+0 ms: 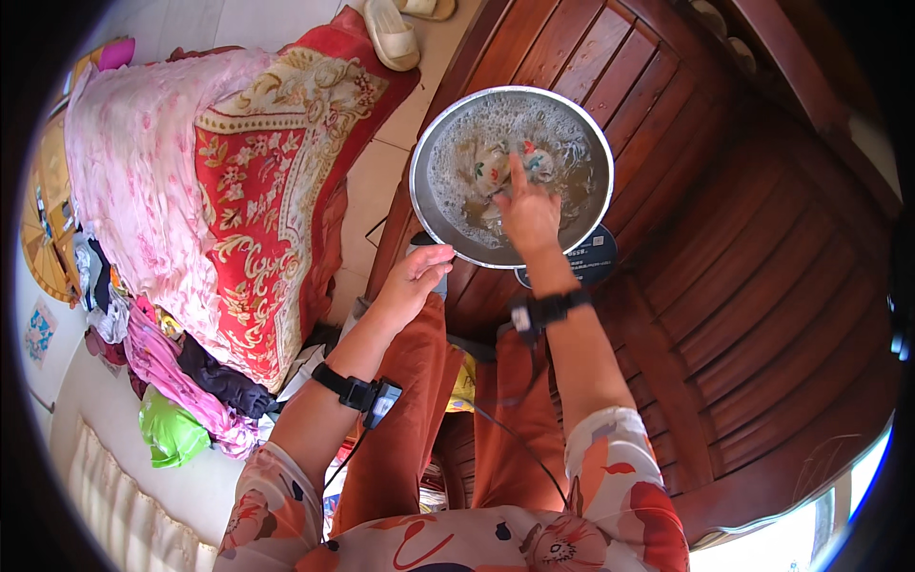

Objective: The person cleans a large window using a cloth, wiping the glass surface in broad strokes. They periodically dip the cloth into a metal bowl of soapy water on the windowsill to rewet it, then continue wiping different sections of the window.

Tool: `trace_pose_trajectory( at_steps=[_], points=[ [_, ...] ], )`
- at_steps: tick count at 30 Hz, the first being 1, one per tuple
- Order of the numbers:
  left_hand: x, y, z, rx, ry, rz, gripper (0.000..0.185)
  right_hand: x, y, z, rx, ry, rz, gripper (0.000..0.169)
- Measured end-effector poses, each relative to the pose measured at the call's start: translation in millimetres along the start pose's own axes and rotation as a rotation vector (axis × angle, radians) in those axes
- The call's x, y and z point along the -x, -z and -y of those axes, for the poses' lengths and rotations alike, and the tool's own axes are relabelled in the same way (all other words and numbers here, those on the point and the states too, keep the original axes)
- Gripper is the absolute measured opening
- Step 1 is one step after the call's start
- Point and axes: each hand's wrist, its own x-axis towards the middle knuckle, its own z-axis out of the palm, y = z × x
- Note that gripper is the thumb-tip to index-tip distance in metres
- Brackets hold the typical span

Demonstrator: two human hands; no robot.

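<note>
A round metal basin [422,187] holds cloudy, sudsy water. In it lie pale things with red and green motifs [492,170]; suds and water blur them, and I cannot tell if they are dishes or cloth. Over the basin's near half, my right hand [532,214] stretches its index finger towards these pale things, with nothing visible in its grasp. Just outside the near-left rim is my left hand [418,282], its fingers loosely bent and apart, holding nothing. Its fingertips come up to the rim; contact is unclear.
The basin rests on a slatted reddish wooden bench [565,50], with a dark printed disc [599,256] partly under it. To the left are a red floral rug [250,171], a pink cloth [136,150], piled clothes [214,372] and a green plastic bag [170,427]. Slippers [392,36] lie beyond.
</note>
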Motion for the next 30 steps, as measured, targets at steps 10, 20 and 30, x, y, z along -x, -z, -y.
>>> trace_pose_trajectory(
  at_steps=[10,20,30],
  points=[
    [-2.9,-33.6,-39.1,0.237,-0.030,-0.050,0.047,102.3,154.1,28.6,-0.759,0.528,-0.395,0.059],
    [-10.2,-15.7,-0.4,0.109,0.060,-0.073,0.045,14.1,-20.1,-32.5,-0.352,0.041,-0.149,0.047],
    [-16.5,-31.1,5.0,0.096,0.059,-0.054,0.046,1.6,-22.8,-2.9,-0.222,-0.011,-0.383,0.030]
  ],
)
